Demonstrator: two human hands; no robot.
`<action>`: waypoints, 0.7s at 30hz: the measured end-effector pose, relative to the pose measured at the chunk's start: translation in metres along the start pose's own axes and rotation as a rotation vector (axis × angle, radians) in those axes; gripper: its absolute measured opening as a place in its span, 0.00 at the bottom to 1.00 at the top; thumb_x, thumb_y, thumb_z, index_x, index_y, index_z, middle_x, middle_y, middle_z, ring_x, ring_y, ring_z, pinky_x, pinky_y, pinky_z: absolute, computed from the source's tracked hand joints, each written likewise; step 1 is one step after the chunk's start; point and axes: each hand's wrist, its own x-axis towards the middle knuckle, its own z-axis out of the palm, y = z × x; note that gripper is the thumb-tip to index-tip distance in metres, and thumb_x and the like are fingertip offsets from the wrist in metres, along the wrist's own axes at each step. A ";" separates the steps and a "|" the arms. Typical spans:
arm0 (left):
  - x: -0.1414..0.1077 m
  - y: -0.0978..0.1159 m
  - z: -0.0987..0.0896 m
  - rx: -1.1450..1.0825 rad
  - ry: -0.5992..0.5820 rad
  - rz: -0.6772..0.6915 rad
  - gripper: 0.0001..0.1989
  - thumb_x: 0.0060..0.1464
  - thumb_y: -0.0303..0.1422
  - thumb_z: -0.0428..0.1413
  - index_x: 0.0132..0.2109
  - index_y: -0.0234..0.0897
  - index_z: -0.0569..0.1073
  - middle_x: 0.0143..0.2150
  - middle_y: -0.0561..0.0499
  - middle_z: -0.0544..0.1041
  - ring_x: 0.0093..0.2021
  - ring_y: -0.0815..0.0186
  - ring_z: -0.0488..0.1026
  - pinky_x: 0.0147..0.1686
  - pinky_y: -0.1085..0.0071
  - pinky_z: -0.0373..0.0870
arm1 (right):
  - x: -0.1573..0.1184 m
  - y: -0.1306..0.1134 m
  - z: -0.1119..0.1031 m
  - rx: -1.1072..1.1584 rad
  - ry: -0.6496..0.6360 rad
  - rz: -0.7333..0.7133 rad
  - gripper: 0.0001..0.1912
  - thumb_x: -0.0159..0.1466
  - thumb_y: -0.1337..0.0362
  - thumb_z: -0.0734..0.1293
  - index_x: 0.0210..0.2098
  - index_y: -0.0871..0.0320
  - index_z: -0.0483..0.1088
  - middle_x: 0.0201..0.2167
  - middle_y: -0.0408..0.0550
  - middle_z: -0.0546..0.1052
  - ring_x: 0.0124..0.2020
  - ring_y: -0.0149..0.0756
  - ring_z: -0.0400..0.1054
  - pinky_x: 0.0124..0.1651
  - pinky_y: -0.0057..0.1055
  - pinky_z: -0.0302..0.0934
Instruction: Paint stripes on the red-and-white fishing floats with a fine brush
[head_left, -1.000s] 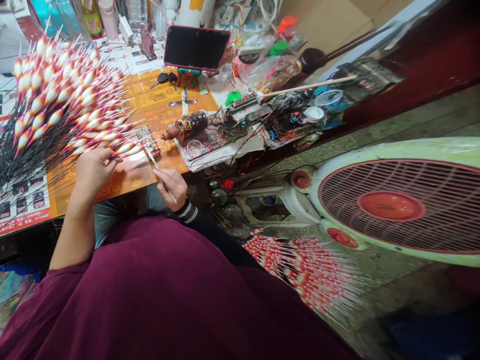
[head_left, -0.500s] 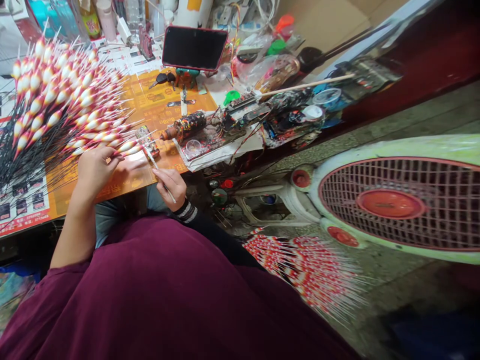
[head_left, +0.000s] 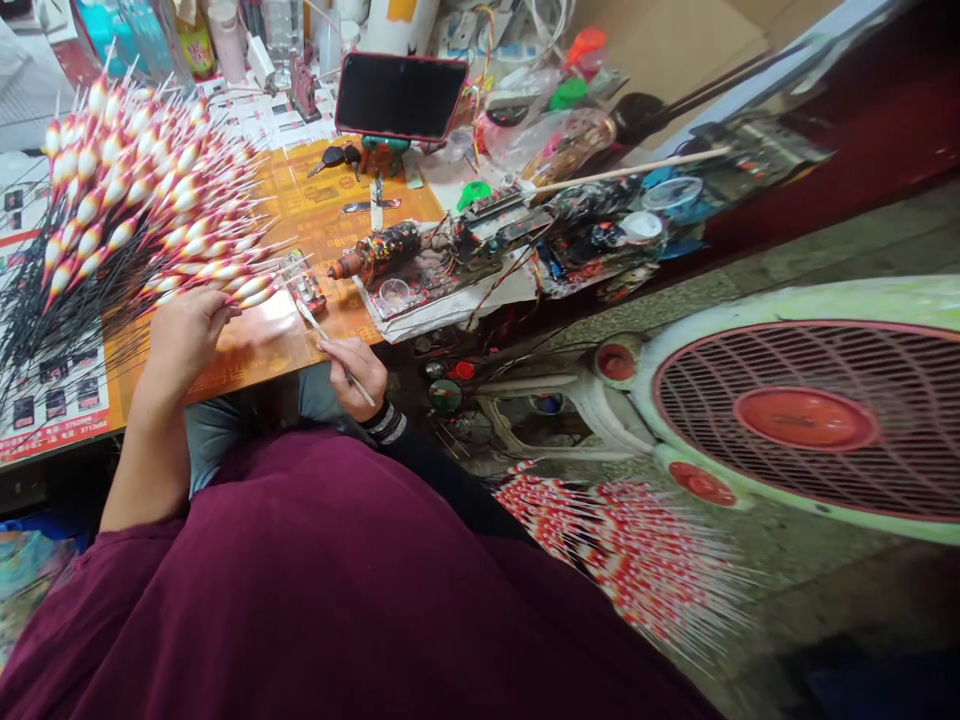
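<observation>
My left hand [head_left: 187,330] is closed in a pinch at the right edge of a large bunch of fishing floats [head_left: 120,190]. It appears to grip a white, yellow and red fishing float [head_left: 256,299], whose stem my fingers partly hide. My right hand [head_left: 354,375] is closed around a thin paintbrush [head_left: 322,335], its pale tip pointing up and left. Just beyond that tip lies a small paint-smeared block [head_left: 304,285]. A paint-spattered motor with a copper-coloured chuck [head_left: 345,265] sits to the right, apart from the float.
A dark-screened phone [head_left: 401,97] stands behind the keys [head_left: 334,158] on the orange-covered table [head_left: 247,345]. Paint-crusted tools and small cups [head_left: 641,228] line the right side. A green-and-red fan [head_left: 806,415] stands at right, near more floats [head_left: 645,545] below.
The float's tip has come away from the chuck, moving left with my left hand. My right hand has drawn slightly back with the paintbrush. The whole view has shifted a little.
</observation>
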 end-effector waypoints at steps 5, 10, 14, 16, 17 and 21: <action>-0.029 -0.019 -0.033 0.062 0.035 0.011 0.11 0.70 0.32 0.52 0.35 0.40 0.66 0.38 0.47 0.73 0.42 0.57 0.68 0.41 0.63 0.60 | 0.010 -0.012 -0.021 0.106 0.008 0.031 0.17 0.75 0.64 0.61 0.55 0.52 0.80 0.41 0.49 0.86 0.41 0.38 0.81 0.46 0.40 0.80; -0.037 -0.038 -0.034 0.094 -0.042 -0.070 0.09 0.71 0.32 0.51 0.38 0.39 0.67 0.43 0.45 0.71 0.43 0.60 0.67 0.41 0.67 0.59 | 0.023 -0.022 -0.057 0.121 0.020 0.021 0.17 0.74 0.65 0.63 0.56 0.49 0.80 0.39 0.47 0.86 0.38 0.37 0.80 0.45 0.40 0.79; -0.030 -0.042 -0.023 0.272 -0.110 -0.160 0.14 0.74 0.39 0.50 0.45 0.36 0.75 0.48 0.43 0.74 0.45 0.59 0.68 0.38 0.67 0.56 | 0.037 -0.019 -0.090 0.005 0.120 0.093 0.14 0.74 0.62 0.64 0.53 0.48 0.80 0.35 0.45 0.84 0.33 0.36 0.77 0.39 0.38 0.77; -0.026 -0.040 -0.019 0.319 -0.139 -0.187 0.17 0.74 0.42 0.49 0.45 0.36 0.75 0.49 0.43 0.75 0.44 0.59 0.68 0.35 0.67 0.52 | 0.046 -0.016 -0.110 -0.075 0.209 0.104 0.13 0.74 0.59 0.65 0.51 0.48 0.81 0.34 0.44 0.83 0.31 0.35 0.75 0.36 0.37 0.75; -0.025 -0.039 -0.017 0.326 -0.137 -0.201 0.18 0.74 0.43 0.48 0.45 0.36 0.75 0.49 0.43 0.75 0.43 0.59 0.68 0.34 0.66 0.51 | 0.052 -0.013 -0.121 -0.122 0.261 0.105 0.12 0.75 0.58 0.65 0.49 0.48 0.81 0.33 0.44 0.82 0.29 0.34 0.74 0.34 0.36 0.74; -0.025 -0.032 -0.013 0.256 -0.015 -0.248 0.24 0.71 0.51 0.42 0.45 0.42 0.76 0.50 0.46 0.75 0.40 0.57 0.67 0.32 0.67 0.51 | 0.074 0.003 -0.172 -0.296 0.528 0.101 0.16 0.77 0.53 0.62 0.44 0.50 0.81 0.30 0.42 0.78 0.26 0.30 0.71 0.29 0.31 0.69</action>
